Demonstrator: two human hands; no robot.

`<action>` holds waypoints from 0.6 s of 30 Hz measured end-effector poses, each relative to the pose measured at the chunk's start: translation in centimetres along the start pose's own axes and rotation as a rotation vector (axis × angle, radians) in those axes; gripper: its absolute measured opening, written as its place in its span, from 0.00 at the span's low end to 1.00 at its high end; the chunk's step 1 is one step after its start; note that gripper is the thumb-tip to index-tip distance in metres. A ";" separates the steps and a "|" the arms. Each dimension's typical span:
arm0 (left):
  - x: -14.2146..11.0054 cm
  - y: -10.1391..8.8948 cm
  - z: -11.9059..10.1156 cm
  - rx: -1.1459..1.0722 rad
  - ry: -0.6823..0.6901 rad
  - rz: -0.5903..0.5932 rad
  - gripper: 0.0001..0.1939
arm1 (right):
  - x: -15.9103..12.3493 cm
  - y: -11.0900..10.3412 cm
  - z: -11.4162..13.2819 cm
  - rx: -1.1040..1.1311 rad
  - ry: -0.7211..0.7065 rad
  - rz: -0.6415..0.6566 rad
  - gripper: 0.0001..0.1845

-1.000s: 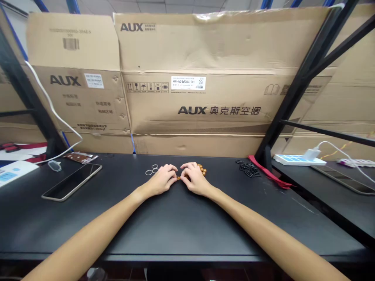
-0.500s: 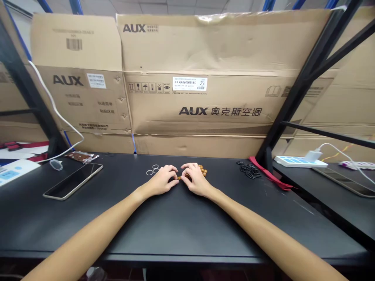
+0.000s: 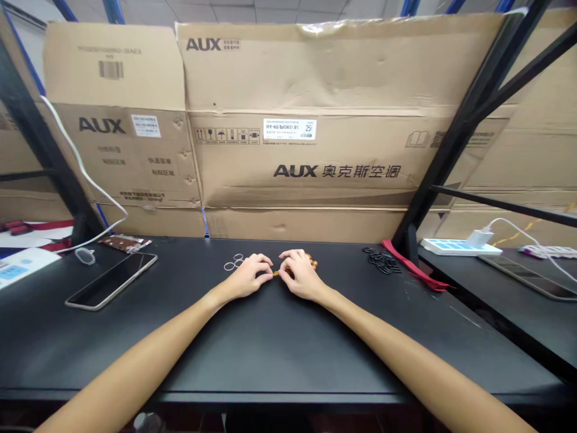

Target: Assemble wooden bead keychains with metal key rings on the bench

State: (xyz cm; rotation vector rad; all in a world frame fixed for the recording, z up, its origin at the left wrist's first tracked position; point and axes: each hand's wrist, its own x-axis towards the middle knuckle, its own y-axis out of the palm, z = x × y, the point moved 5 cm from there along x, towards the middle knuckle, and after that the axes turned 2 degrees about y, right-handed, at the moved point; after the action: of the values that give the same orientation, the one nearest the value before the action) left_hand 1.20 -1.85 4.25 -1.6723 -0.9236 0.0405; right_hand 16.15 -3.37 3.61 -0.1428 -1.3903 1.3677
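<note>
My left hand [image 3: 249, 276] is pinched at thumb and fingers against one end of a small amber-brown piece [image 3: 276, 273], just above the black table. Facing it, my right hand [image 3: 300, 276] pinches the other end; its fingers hide much of what lies there. Round golden-brown beads [image 3: 314, 262] show behind the right hand, and whether they join the small piece cannot be made out. Several thin pale rings [image 3: 229, 266] lie just beyond my left hand, partly overlapping.
A phone [image 3: 112, 281] lies at left, near a white power strip [image 3: 27, 264]. Black oval links [image 3: 383, 261] are heaped at right beside a red strap [image 3: 415, 269]. Cardboard [image 3: 288, 174] walls off the back; a black metal frame post [image 3: 451, 150] slants at right.
Hardly anything differs. A little more of the amber-brown piece shows between my fingertips, and the view has shifted slightly.
</note>
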 end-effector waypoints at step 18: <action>-0.1 0.4 -1.1 0.185 0.098 -0.031 0.09 | -0.2 0.9 0.0 0.030 -0.052 0.067 0.05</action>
State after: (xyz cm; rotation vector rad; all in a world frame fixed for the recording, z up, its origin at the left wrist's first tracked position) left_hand 1.85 -2.80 4.18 -1.4759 -0.8462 0.0221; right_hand 15.68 -3.21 2.83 -0.1360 -1.4185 1.4563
